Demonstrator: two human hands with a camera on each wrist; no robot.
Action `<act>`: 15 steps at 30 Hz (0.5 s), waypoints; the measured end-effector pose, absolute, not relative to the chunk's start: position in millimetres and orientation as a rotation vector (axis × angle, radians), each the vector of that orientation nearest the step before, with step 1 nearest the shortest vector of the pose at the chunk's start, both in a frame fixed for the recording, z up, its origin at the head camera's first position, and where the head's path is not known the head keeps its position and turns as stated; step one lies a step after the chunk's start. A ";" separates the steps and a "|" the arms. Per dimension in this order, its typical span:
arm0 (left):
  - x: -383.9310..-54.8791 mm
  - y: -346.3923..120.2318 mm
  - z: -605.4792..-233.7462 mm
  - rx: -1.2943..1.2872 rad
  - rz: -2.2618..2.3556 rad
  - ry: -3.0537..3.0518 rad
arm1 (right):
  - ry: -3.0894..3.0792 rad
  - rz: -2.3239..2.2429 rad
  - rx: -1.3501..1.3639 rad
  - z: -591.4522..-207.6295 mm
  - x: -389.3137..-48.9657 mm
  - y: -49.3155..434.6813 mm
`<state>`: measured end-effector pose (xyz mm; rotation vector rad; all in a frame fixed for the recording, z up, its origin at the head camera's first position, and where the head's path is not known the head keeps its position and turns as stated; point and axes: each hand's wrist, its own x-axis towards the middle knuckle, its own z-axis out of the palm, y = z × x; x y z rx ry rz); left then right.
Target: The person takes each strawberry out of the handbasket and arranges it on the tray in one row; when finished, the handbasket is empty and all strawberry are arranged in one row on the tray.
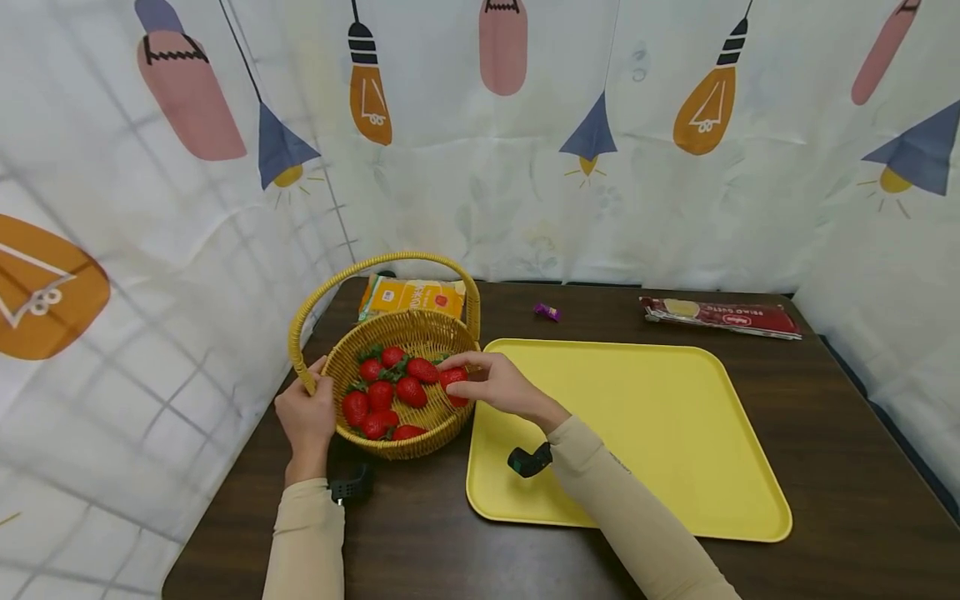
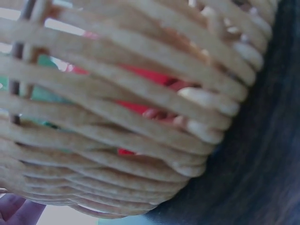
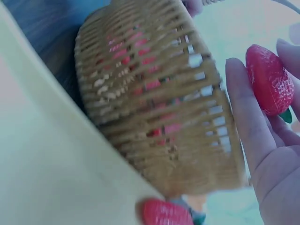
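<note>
A yellow woven basket (image 1: 442, 434) with a tall arched handle holds several red strawberries (image 1: 380, 395) with green leaves. My left hand (image 1: 306, 414) grips the basket at its left side, where the handle meets the rim. Close up in the left wrist view, the basket's weave (image 2: 108, 108) shows red and green through its gaps. Over the basket's right rim, my right hand (image 1: 498, 385) pinches one strawberry (image 3: 268, 79) between thumb and fingers. Another strawberry (image 3: 166, 213) appears beside the tray's edge in the right wrist view.
A yellow tray (image 1: 637, 433) lies right of the basket on the dark wooden table (image 1: 450, 554). Behind the basket is an orange snack packet (image 1: 416, 296). A small purple-wrapped candy (image 1: 547, 312) and a red packet (image 1: 723, 317) lie along the back. Patterned curtains hang behind.
</note>
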<state>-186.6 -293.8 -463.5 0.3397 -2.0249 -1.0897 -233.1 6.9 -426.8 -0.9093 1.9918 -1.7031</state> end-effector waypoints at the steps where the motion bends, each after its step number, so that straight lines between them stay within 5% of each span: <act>1: -186.1 -294.0 -463.6 0.341 -1.086 -2.027 | 1.994 -1.711 -0.902 -428.2 -233.5 11.3; 15: -186.0 -294.0 -463.8 0.345 -1.075 -2.033 | 2.007 -1.926 -0.617 -460.5 -246.6 70.1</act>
